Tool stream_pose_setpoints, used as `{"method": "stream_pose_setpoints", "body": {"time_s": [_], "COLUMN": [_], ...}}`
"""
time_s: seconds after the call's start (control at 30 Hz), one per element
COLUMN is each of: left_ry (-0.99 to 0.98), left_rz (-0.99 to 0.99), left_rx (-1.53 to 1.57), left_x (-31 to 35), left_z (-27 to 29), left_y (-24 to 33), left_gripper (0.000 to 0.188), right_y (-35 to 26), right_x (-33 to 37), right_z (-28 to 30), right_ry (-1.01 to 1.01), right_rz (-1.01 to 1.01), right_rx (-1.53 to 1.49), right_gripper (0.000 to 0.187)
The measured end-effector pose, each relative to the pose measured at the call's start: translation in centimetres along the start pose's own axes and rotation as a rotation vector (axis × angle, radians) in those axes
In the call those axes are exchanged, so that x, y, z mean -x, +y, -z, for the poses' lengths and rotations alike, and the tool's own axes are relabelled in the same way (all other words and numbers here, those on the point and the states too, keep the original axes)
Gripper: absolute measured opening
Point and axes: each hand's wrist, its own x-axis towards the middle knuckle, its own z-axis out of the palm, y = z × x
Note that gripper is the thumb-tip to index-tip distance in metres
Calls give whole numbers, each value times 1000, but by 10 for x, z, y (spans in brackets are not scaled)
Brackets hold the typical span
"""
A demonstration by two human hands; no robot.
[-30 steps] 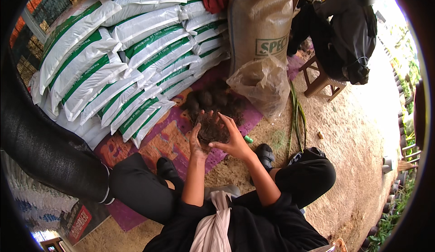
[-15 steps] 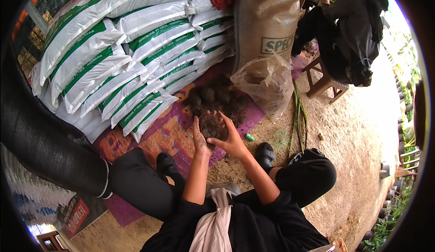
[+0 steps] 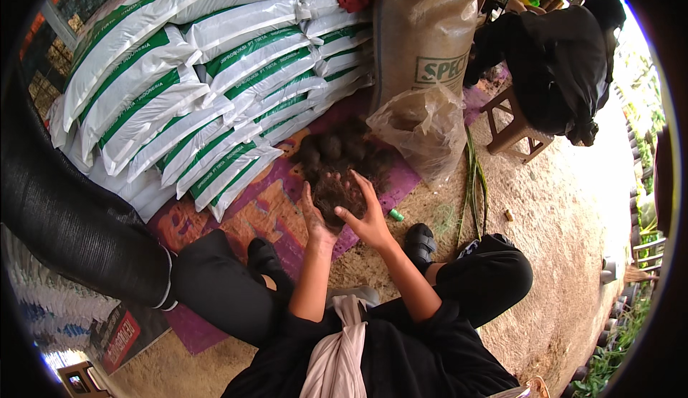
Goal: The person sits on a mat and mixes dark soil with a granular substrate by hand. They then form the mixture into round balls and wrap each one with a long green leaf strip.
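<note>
Dozens of white-and-green sacks (image 3: 208, 90) stacked at left, too many overlapping for a firm count, topmost cut off by the rim. One purple mat (image 3: 236, 215) below. One left hand (image 3: 314, 215), fingers curled against a dark fibrous clump (image 3: 337, 194); one right hand (image 3: 367, 215), fingers spread around its other side: clump cupped between both, over the mat. Several similar dark balls (image 3: 337, 147) just behind, number unclear in shadow. One clear plastic bag (image 3: 419, 129), one burlap sack (image 3: 430, 40), one wooden stool (image 3: 512, 129) under a seated person (image 3: 552, 61).
</note>
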Motion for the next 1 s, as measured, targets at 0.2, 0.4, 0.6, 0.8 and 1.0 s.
{"method": "stream_pose_setpoints", "body": {"time_s": [0.2,0.4,0.6,0.8,1.0], "left_ry": [-136,-64,-25,75,54], "left_rz": [2,-117,-95,-92,-142], "left_rx": [27,-209,-179,-167,-205], "left_x": [1,-4,-3,-7,-6], "left_z": [-3,4,5,10,9], "left_y": [11,5,7,7,7], "left_gripper": [53,50,45,38,44], "right_y": [-14,-4,-14,-6,-4], "right_x": [3,12,13,22,16], "right_z": [5,-3,2,-15,-12], "right_ry": [26,5,-45,-64,-66], "right_rz": [186,239,188,215,152], "right_rx": [364,514,649,635,426], "right_gripper": [66,55,57,60,57]}}
